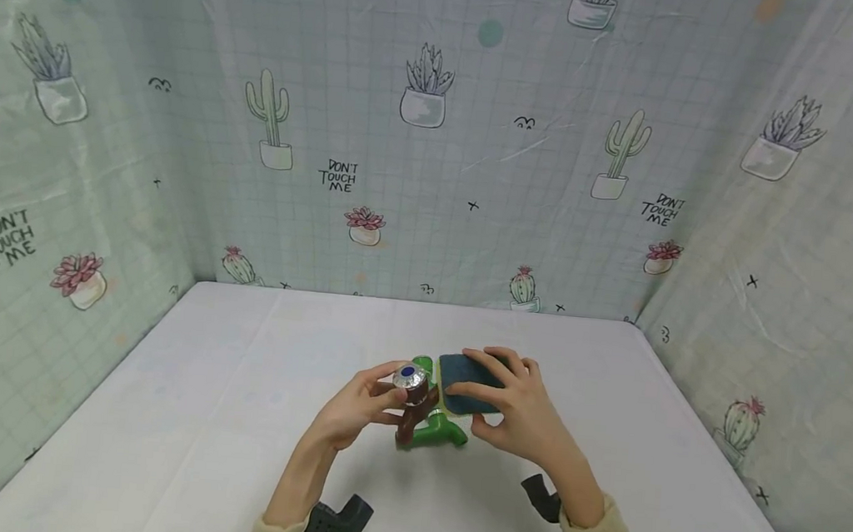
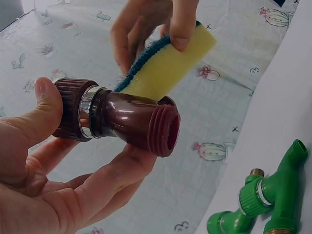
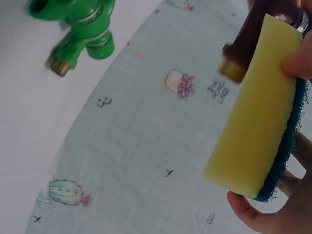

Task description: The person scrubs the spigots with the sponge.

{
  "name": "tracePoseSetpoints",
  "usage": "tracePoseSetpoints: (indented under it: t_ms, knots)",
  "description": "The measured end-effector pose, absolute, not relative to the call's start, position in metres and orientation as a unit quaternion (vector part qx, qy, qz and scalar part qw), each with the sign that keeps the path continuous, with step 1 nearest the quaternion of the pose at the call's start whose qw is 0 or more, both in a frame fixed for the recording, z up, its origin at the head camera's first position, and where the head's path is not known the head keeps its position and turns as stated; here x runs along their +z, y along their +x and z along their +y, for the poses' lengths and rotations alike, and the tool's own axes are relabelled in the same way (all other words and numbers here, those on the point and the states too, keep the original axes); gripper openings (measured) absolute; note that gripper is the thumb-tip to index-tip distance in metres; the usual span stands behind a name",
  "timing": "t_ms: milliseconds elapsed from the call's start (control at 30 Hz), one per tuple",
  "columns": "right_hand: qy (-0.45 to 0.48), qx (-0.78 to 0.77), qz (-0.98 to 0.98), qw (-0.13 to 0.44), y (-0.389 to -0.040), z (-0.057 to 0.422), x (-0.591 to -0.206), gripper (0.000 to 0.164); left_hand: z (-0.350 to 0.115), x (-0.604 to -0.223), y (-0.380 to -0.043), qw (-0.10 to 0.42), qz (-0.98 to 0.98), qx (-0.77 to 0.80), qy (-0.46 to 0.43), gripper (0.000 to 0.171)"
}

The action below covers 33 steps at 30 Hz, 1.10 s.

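Observation:
My left hand [image 1: 350, 406] holds a brown plastic tap [image 2: 129, 114], thumb on its ribbed knob and fingers under the body. The tap has a silver ring, a threaded open end facing the left wrist camera, and a silver cap with a blue dot [image 1: 410, 373] facing the head camera. In my right hand [image 1: 524, 403] is a sponge [image 3: 248, 117], yellow with a dark blue-green scouring layer, pinched between thumb and fingers. Its yellow side faces the brown tap and lies close against it; whether they touch I cannot tell.
A green tap [image 1: 438, 431] with brass-coloured threaded ends lies on the white table [image 1: 234, 418], just beyond and below both hands. Patterned cloth walls [image 1: 434, 175] with cactus prints enclose the table at the back and sides. Both wrists carry black mounts [image 1: 339, 520].

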State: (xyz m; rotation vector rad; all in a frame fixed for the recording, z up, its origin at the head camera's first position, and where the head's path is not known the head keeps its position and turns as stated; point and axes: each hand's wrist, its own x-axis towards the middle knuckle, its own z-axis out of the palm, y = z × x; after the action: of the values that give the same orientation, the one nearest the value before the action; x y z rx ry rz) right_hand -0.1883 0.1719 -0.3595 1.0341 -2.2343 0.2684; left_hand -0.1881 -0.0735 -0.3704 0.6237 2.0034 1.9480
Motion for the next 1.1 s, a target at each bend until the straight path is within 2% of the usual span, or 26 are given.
tracePoseSetpoints:
  t_ms: [267, 467, 633, 767, 933, 1000, 1100]
  knots:
    - [0.365, 0.193, -0.85, 0.328, -0.196, 0.18, -0.368, 0.042, -0.075, -0.375, -0.192, 0.158, 0.638, 0.728, 0.195, 0.056]
    - [0.403, 0.229, -0.811, 0.356, -0.192, 0.167, -0.377, 0.025, -0.076, -0.373, -0.194, 0.187, 0.557, 0.798, 0.135, 0.065]
    - [0.439, 0.204, -0.789, 0.378, -0.186, 0.157, -0.383, 0.023, -0.077, -0.368, -0.194, 0.196, 0.505, 0.835, 0.1, 0.064]
    - [0.432, 0.193, -0.799, 0.372, -0.187, 0.16, -0.385, 0.023, -0.076, -0.365, -0.193, 0.19, 0.493, 0.845, 0.085, 0.053]
    - [0.383, 0.258, -0.825, 0.327, -0.191, 0.169, -0.38, 0.037, -0.074, -0.364, -0.189, 0.166, 0.538, 0.819, 0.114, 0.018]
    - [0.365, 0.288, -0.829, 0.31, -0.19, 0.168, -0.376, 0.043, -0.072, -0.362, -0.187, 0.148, 0.56, 0.805, 0.127, 0.014]
    - [0.341, 0.301, -0.843, 0.287, -0.185, 0.162, -0.371, 0.046, -0.067, -0.359, -0.184, 0.112, 0.582, 0.796, 0.126, 0.018]
